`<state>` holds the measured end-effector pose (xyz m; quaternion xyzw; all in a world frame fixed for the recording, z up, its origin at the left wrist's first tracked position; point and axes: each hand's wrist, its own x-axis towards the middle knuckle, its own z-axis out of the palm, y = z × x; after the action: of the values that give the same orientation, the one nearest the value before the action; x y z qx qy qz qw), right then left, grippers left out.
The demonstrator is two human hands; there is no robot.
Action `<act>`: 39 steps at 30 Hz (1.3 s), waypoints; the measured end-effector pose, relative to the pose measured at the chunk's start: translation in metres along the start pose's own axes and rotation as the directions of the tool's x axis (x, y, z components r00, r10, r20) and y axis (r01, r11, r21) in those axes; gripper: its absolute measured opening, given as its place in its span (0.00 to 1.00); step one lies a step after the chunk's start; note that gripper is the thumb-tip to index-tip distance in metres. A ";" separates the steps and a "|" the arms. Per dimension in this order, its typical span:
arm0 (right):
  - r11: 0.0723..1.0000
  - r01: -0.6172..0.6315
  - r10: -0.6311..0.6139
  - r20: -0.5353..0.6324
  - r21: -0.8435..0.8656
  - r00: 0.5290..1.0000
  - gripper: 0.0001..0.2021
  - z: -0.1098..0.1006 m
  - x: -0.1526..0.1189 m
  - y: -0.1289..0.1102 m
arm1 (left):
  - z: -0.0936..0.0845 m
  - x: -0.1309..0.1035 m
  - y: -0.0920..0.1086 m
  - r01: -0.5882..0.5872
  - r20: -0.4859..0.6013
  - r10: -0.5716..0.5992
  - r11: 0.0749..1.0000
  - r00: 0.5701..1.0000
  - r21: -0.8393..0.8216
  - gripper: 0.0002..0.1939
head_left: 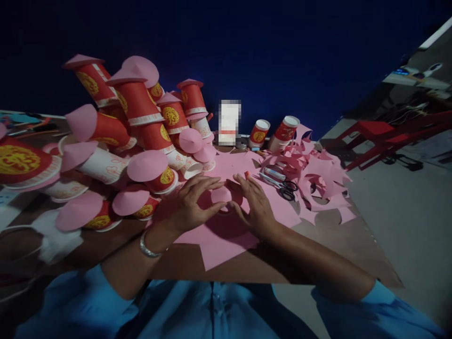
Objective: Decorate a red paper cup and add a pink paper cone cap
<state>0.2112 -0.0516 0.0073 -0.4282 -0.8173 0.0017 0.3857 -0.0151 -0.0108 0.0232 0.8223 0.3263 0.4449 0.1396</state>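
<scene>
Over the pink sheet (222, 254) on the bench (176, 266), left hand (194, 201) and right hand (258, 203) curve round a small pink paper top (221, 194), fingers and thumbs spread, apparently to steady it from both sides.

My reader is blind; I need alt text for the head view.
The left hand and right hand surround a round pink piece over pink paper on a table. Left of them, cups with pink cone tops are heaped; right lie scissors and pink scraps.
</scene>
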 end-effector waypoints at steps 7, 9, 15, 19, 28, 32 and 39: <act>1.000 -0.011 0.010 0.028 0.028 1.000 0.42 -0.005 0.001 0.001 | 0.004 -0.002 0.001 0.204 0.036 -0.201 0.949 0.979 -0.241 0.25; 0.999 -0.018 0.016 0.033 0.039 0.999 0.42 -0.006 0.001 0.001 | 0.008 -0.002 -0.002 0.285 0.038 -0.291 0.893 0.956 -0.348 0.24; 1.000 -0.011 0.010 0.005 0.025 1.000 0.42 -0.003 0.000 0.002 | 0.018 -0.002 -0.015 0.452 0.144 -0.462 0.675 0.875 -0.583 0.24; 1.000 -0.001 0.001 -0.003 0.018 1.000 0.44 -0.002 0.001 0.001 | 0.021 -0.003 -0.016 0.515 0.195 -0.510 0.619 0.838 -0.594 0.22; 0.999 -0.011 0.010 0.021 0.047 1.000 0.42 -0.003 -0.001 0.001 | 0.023 -0.004 -0.015 0.544 0.230 -0.542 0.539 0.808 -0.643 0.21; 0.999 -0.013 0.012 0.009 0.037 1.000 0.42 -0.001 -0.002 0.002 | 0.022 -0.002 -0.012 0.563 0.254 -0.560 0.494 0.789 -0.663 0.20; 0.999 0.002 0.000 -0.032 0.055 0.999 0.45 0.000 0.000 0.000 | 0.020 0.004 -0.005 0.593 0.322 -0.605 0.322 0.729 -0.738 0.24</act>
<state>0.2112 -0.0512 0.0076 -0.4172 -0.8107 0.0169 0.4105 0.0009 -0.0033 0.0115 0.4824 0.3684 0.4628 0.6460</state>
